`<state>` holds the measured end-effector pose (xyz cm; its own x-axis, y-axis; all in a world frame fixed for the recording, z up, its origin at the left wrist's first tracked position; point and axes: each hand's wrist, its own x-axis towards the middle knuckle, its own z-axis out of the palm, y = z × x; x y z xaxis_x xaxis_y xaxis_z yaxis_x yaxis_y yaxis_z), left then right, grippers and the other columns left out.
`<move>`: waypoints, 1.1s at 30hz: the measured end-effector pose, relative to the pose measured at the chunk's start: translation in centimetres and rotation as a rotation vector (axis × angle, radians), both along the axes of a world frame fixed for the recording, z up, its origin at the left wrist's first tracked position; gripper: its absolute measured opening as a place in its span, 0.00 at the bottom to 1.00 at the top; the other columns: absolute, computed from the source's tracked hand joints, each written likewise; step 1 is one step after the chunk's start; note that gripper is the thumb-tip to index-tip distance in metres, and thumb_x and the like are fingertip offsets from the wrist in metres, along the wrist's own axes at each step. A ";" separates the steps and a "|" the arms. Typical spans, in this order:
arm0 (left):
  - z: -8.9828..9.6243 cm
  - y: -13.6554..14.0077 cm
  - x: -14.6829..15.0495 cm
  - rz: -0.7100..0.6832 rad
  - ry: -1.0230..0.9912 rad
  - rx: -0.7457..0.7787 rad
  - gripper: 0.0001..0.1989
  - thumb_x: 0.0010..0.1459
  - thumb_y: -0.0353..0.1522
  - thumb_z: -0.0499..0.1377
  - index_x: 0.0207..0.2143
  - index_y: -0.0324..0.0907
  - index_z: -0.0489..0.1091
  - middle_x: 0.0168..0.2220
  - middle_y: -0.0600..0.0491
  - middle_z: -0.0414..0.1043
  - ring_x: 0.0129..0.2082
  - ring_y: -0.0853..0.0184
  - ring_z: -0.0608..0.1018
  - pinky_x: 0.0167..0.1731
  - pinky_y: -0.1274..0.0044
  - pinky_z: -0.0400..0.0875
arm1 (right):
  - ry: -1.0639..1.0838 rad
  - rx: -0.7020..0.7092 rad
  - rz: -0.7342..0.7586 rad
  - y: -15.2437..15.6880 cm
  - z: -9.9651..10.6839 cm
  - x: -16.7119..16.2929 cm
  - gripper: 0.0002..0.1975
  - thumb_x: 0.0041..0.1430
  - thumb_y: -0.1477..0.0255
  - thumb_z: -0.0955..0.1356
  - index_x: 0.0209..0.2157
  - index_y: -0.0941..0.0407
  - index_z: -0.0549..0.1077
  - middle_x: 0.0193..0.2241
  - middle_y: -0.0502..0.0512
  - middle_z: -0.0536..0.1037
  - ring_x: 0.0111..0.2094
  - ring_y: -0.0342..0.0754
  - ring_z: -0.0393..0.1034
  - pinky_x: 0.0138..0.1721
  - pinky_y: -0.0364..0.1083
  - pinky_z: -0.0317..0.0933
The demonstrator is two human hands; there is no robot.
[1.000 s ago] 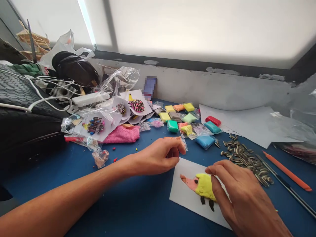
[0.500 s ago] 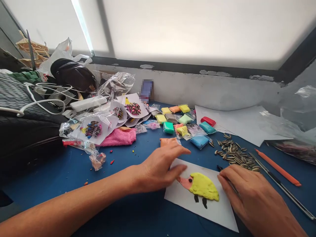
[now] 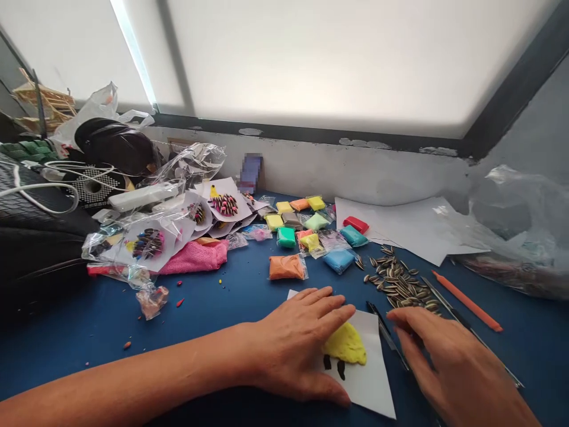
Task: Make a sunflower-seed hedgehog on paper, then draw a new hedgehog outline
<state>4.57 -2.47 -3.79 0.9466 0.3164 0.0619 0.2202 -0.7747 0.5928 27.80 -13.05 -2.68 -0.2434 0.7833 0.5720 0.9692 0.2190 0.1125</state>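
The white paper [image 3: 373, 382] looks smooth and matt, the yellow clay [image 3: 349, 345] matt and faintly bumpy. The pen [image 3: 391, 341] is glossy plastic; shiny clear film wraps the orange packet [image 3: 285, 267]. The pink towel [image 3: 195, 258] is rough cloth.

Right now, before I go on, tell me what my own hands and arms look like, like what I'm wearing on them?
Your left hand and right hand are both bare, with no gloves, and no rings show. Your left forearm is long and slim, with no sleeve, watch or bracelet visible. Most of your right forearm is out of view.
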 end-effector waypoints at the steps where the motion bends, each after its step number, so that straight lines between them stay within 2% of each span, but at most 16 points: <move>1: 0.0 0.0 -0.1 0.001 -0.006 -0.008 0.50 0.55 0.46 0.70 0.71 0.39 0.51 0.72 0.38 0.52 0.73 0.47 0.52 0.69 0.54 0.47 | 0.028 -0.005 -0.003 0.0 0.1 0.1 0.13 0.67 0.71 0.61 0.36 0.53 0.77 0.29 0.50 0.84 0.27 0.46 0.80 0.26 0.43 0.70; 4: 0.0 0.0 -0.5 0.006 0.004 -0.032 0.49 0.56 0.46 0.69 0.71 0.39 0.52 0.71 0.40 0.54 0.73 0.49 0.53 0.70 0.56 0.48 | 0.130 -0.033 -0.011 0.0 0.5 0.3 0.14 0.66 0.71 0.61 0.33 0.51 0.77 0.28 0.49 0.84 0.26 0.46 0.81 0.24 0.41 0.71; 7: 0.1 -0.1 -0.7 0.023 0.026 -0.029 0.48 0.57 0.47 0.68 0.72 0.39 0.52 0.72 0.40 0.50 0.73 0.49 0.53 0.70 0.56 0.47 | 0.232 -0.092 -0.031 -0.2 0.4 0.6 0.12 0.64 0.71 0.62 0.33 0.50 0.77 0.26 0.47 0.84 0.24 0.44 0.80 0.22 0.38 0.70; 9: 0.1 -0.1 -0.8 0.023 0.037 -0.025 0.48 0.58 0.47 0.68 0.72 0.39 0.51 0.73 0.40 0.46 0.73 0.49 0.51 0.70 0.56 0.47 | 0.256 -0.161 -0.046 -0.5 0.0 1.0 0.10 0.63 0.72 0.64 0.34 0.49 0.77 0.22 0.44 0.81 0.19 0.42 0.77 0.19 0.37 0.67; 11: 0.1 0.0 -0.9 0.006 0.031 -0.028 0.48 0.58 0.46 0.68 0.72 0.40 0.50 0.73 0.41 0.48 0.73 0.50 0.51 0.70 0.56 0.47 | 0.231 -0.198 -0.054 -0.7 -0.4 1.4 0.08 0.63 0.72 0.65 0.36 0.48 0.77 0.21 0.42 0.80 0.17 0.41 0.75 0.17 0.36 0.65; 15: 0.2 0.3 -1.1 -0.023 0.031 -0.037 0.47 0.58 0.44 0.68 0.72 0.41 0.51 0.72 0.41 0.53 0.73 0.49 0.52 0.70 0.54 0.48 | 0.146 -0.070 -0.080 -0.6 -0.4 1.2 0.11 0.64 0.70 0.63 0.36 0.50 0.78 0.29 0.47 0.85 0.25 0.45 0.81 0.24 0.39 0.71; 18: 0.2 0.4 -1.3 -0.018 0.036 -0.036 0.47 0.58 0.43 0.68 0.72 0.42 0.49 0.73 0.41 0.47 0.73 0.49 0.51 0.69 0.54 0.48 | 0.144 -0.042 -0.106 -0.2 -0.2 0.7 0.12 0.65 0.66 0.63 0.33 0.50 0.78 0.29 0.49 0.84 0.25 0.46 0.81 0.23 0.41 0.72; 21: 0.0 0.2 -1.5 -0.003 0.005 -0.018 0.48 0.58 0.43 0.68 0.73 0.42 0.49 0.74 0.40 0.39 0.74 0.48 0.48 0.69 0.53 0.47 | 0.205 -0.161 -0.146 -0.1 -0.3 0.6 0.13 0.63 0.60 0.65 0.28 0.49 0.76 0.23 0.48 0.82 0.20 0.45 0.77 0.15 0.40 0.66; 25: 0.0 0.2 -1.4 -0.014 0.013 -0.040 0.48 0.58 0.44 0.68 0.72 0.39 0.50 0.72 0.39 0.50 0.73 0.48 0.51 0.70 0.53 0.46 | 0.266 -0.433 -0.194 -0.4 -0.6 0.7 0.18 0.64 0.60 0.64 0.22 0.48 0.72 0.17 0.46 0.77 0.16 0.43 0.73 0.13 0.40 0.60; 27: 0.4 0.4 -1.2 -0.022 0.041 -0.049 0.47 0.58 0.44 0.68 0.72 0.38 0.51 0.72 0.40 0.52 0.73 0.47 0.52 0.70 0.54 0.48 | 0.286 -0.499 -0.203 -0.4 -0.5 0.9 0.20 0.65 0.59 0.62 0.21 0.48 0.72 0.17 0.46 0.77 0.16 0.43 0.73 0.16 0.40 0.61; 30: 1.1 0.6 -1.1 -0.043 0.081 -0.053 0.46 0.59 0.46 0.66 0.72 0.38 0.52 0.72 0.41 0.50 0.73 0.47 0.51 0.70 0.54 0.48 | 0.289 -0.420 -0.259 0.0 -0.2 1.6 0.19 0.63 0.58 0.61 0.24 0.48 0.75 0.20 0.47 0.79 0.18 0.44 0.74 0.17 0.41 0.63; 33: 1.4 0.5 -1.3 -0.020 0.122 -0.055 0.47 0.59 0.48 0.65 0.72 0.38 0.51 0.74 0.40 0.39 0.73 0.45 0.50 0.69 0.54 0.50 | 0.243 -0.332 -0.306 0.9 -0.1 2.4 0.16 0.60 0.59 0.62 0.30 0.48 0.79 0.27 0.49 0.83 0.23 0.47 0.78 0.21 0.44 0.66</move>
